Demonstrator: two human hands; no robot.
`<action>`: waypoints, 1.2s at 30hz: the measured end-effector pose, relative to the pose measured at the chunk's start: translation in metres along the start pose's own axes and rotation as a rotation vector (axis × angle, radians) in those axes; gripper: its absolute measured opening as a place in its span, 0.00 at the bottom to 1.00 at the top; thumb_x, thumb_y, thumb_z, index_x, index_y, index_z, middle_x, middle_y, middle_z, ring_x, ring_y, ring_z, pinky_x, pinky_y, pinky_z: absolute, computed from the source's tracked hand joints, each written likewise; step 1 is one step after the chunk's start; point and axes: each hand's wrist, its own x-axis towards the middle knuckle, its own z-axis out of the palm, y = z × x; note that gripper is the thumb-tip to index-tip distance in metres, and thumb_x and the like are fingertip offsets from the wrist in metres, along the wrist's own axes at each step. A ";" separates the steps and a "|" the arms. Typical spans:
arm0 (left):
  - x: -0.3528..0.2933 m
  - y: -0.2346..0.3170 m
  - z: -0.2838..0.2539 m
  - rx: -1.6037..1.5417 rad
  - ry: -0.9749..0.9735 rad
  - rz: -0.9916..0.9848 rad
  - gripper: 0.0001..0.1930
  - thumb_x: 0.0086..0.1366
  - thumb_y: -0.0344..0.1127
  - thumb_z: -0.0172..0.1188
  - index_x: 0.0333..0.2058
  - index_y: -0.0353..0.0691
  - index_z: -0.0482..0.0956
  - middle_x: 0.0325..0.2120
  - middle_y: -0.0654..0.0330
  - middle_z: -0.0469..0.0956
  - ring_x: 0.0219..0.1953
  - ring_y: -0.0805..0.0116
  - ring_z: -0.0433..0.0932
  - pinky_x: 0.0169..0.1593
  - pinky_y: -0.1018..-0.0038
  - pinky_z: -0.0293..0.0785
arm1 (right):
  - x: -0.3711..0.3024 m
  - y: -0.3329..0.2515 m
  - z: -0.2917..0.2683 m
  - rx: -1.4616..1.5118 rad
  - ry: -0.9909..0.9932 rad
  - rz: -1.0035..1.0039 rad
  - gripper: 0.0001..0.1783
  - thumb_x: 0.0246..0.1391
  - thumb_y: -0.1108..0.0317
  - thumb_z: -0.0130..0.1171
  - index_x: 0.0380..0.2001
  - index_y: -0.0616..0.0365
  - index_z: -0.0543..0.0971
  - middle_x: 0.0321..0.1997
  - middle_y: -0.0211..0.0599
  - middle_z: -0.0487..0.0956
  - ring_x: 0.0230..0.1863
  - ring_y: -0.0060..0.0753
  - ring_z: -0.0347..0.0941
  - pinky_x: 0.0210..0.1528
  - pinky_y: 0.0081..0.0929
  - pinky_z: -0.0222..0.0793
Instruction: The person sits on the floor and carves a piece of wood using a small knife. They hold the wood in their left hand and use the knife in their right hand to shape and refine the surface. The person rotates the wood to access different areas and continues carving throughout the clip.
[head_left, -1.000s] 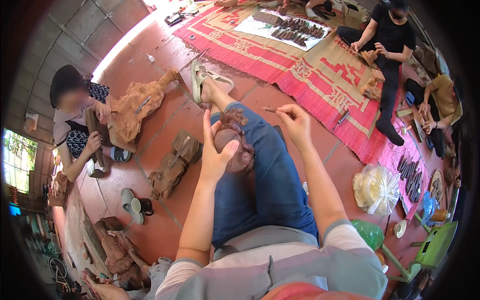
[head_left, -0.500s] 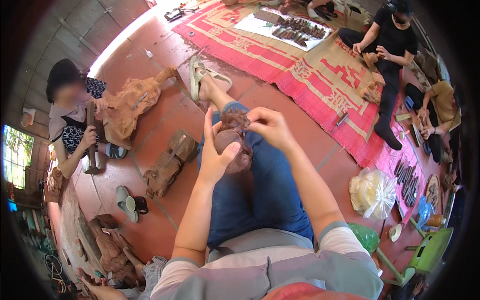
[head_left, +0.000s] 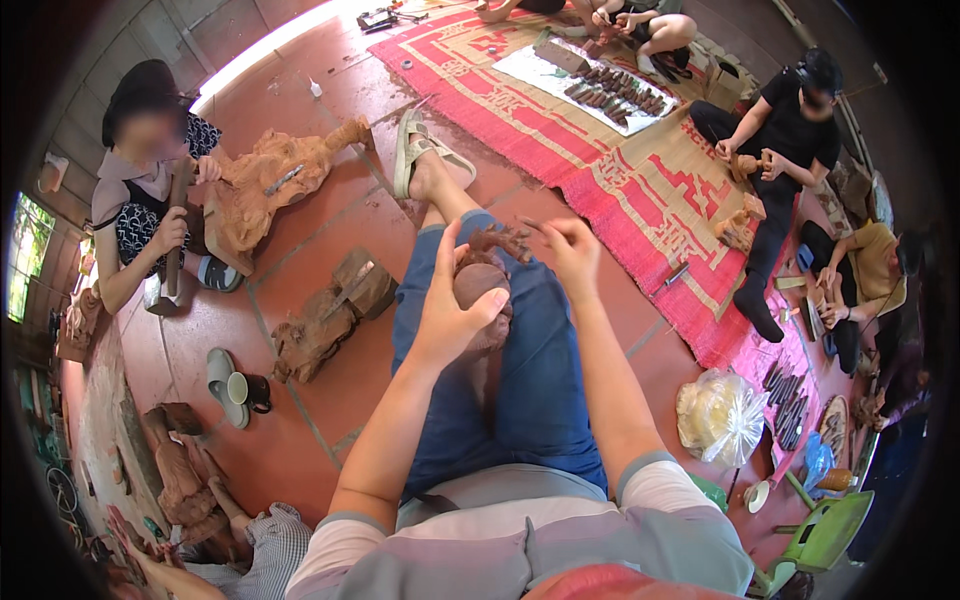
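Over my lap, my left hand [head_left: 452, 318] is wrapped round a brown wooden carving [head_left: 482, 286], thumb across its rounded body. A branching, finely cut part [head_left: 497, 241] of the carving sticks out at the top, beyond the fingers. Just right of it, my right hand [head_left: 572, 258] is closed in a pinch, slightly blurred. Between its fingertips shows a small thin dark strip [head_left: 533, 226], too small to tell its kind. The strip's tip is close to the carving; whether they touch I cannot tell.
At left, a person holds a mallet [head_left: 172, 235] by a large wood carving [head_left: 275, 185]. A carved block [head_left: 335, 312], slippers and a mug [head_left: 248, 390] lie on the tiles. On the right are a red mat [head_left: 640, 215], other workers, a plastic bag [head_left: 722, 415] and a green chair [head_left: 832, 528].
My right hand has drawn back from the carving's top, a little to the right. The carving stays in my left hand. The whole view has shifted slightly.
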 end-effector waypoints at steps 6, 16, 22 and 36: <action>0.003 0.007 0.008 -0.001 0.024 0.041 0.49 0.48 0.37 0.67 0.66 0.39 0.47 0.53 0.47 0.64 0.55 0.62 0.66 0.59 0.68 0.61 | -0.039 -0.036 0.015 0.454 -0.225 -0.025 0.04 0.52 0.80 0.59 0.28 0.60 0.75 0.37 0.36 0.77 0.35 0.24 0.74 0.39 0.21 0.72; 0.004 0.005 0.006 0.194 0.055 0.026 0.50 0.48 0.43 0.68 0.66 0.42 0.49 0.54 0.45 0.62 0.57 0.57 0.63 0.60 0.65 0.59 | -0.021 -0.032 -0.029 0.310 -0.056 -0.011 0.04 0.55 0.77 0.59 0.34 0.63 0.76 0.33 0.29 0.75 0.36 0.21 0.73 0.39 0.21 0.75; 0.004 0.004 0.004 0.215 0.064 0.038 0.49 0.46 0.47 0.68 0.64 0.41 0.52 0.54 0.41 0.63 0.58 0.49 0.61 0.60 0.58 0.58 | -0.006 -0.195 -0.010 -0.337 -0.468 -0.587 0.06 0.49 0.77 0.61 0.33 0.60 0.80 0.32 0.32 0.77 0.33 0.27 0.75 0.37 0.23 0.72; 0.004 0.015 0.007 0.260 0.040 0.004 0.47 0.48 0.44 0.68 0.64 0.42 0.53 0.55 0.40 0.61 0.59 0.53 0.62 0.61 0.62 0.58 | 0.081 -0.207 -0.007 -0.690 -1.049 -0.223 0.04 0.47 0.75 0.63 0.29 0.61 0.81 0.29 0.30 0.80 0.33 0.19 0.75 0.37 0.19 0.70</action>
